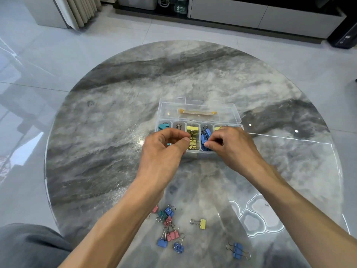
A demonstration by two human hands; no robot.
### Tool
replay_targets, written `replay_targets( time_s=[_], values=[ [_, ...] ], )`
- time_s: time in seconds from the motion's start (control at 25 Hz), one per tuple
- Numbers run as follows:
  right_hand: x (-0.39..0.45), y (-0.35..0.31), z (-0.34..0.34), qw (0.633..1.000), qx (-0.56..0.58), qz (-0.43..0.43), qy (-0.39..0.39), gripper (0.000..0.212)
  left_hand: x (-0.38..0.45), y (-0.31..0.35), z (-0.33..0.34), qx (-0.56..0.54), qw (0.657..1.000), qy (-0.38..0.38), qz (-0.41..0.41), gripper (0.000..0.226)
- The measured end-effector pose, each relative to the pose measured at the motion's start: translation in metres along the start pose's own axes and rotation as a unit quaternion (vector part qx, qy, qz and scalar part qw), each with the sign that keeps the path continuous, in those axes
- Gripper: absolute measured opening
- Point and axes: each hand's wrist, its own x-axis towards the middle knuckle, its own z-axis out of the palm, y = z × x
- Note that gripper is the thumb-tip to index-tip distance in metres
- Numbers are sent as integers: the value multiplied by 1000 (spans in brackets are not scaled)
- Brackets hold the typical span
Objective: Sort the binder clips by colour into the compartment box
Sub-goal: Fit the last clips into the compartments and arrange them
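Two clips are being dropped at frame centre: left hand [164, 144] pinches one, seemingly yellow, over the box [199, 120]'s yellow bay; right hand [228, 144] pinches blue. Each should be released low, inside its own bay.

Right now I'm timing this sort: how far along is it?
Partway. The box already holds teal, yellow and blue clips in separate compartments. The left hand pinches a clip over the yellows; the right hand pinches one at the blues. Left: loose clips nearby, including a yellow clip.
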Motion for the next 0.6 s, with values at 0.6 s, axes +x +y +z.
replay_targets(
  time_s=[0.6],
  values=[
    [-17,38,-83,982,83,137,96,12,1,-1,-2,0,1000,-15,-2,13]
  ],
)
